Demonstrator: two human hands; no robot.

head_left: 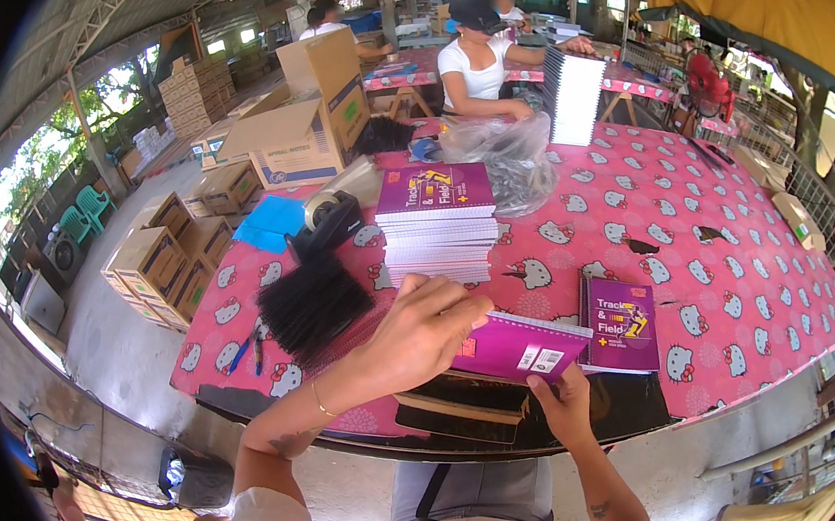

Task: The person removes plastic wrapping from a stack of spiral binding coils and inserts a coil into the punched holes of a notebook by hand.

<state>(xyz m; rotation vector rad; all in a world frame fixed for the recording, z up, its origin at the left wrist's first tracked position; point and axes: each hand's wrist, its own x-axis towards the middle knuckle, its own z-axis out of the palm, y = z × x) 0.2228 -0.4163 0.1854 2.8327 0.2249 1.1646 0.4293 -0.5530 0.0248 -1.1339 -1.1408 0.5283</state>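
Note:
A purple-covered notebook is tilted up near the table's front edge, its back cover and white page edges facing me. My left hand is closed at its left end, fingers bent and pinched together; what lies between the fingertips is hidden. My right hand grips the lower right corner, thumb on the cover and the other fingers behind. Just beyond stands a tall stack of similar purple notebooks. Another purple notebook lies flat to the right. Beside my left forearm lies a bundle of thin black strands, apparently binding coils.
A tape dispenser, a blue sheet and pens lie on the left. Clear plastic wrap and spiral-bound notebooks stand farther off, near a co-worker. Cardboard boxes stand at the left; a red fan is far right.

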